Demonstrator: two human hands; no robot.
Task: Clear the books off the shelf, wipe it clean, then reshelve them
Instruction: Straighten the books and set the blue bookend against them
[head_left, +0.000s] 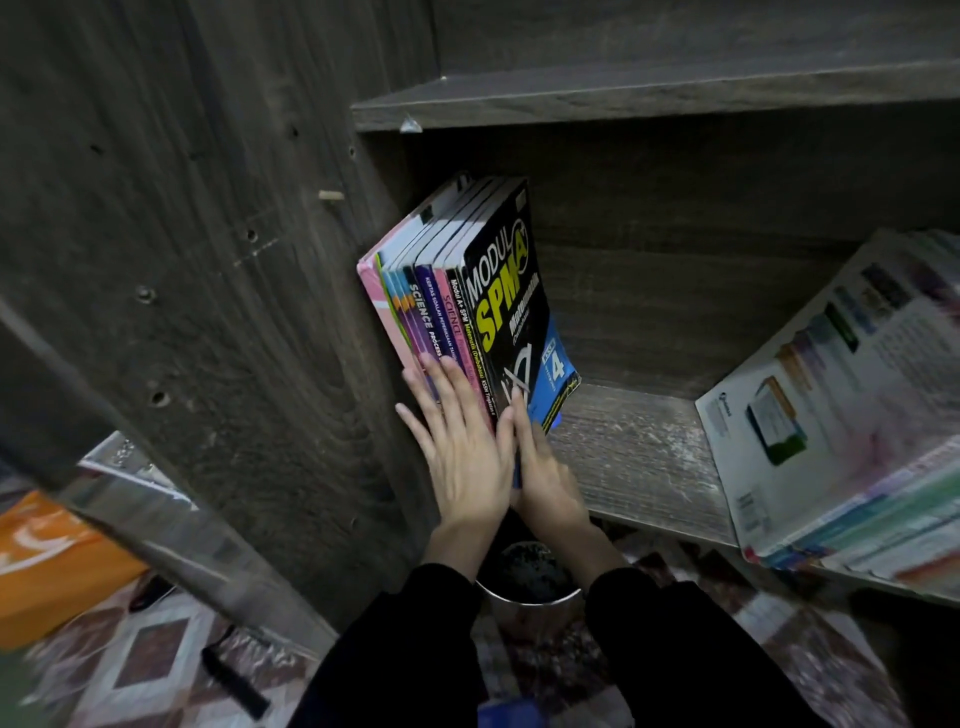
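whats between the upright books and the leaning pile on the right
Only bare shelf board, marked with pale streaks, lies between the upright books and the leaning pile, as the head view shows.

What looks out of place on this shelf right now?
The right-hand books lean steeply sideways instead of standing, and their lower corner seems to jut past the front edge of the shelf. Its bare board between them and the upright books at left shows whitish dusty streaks.
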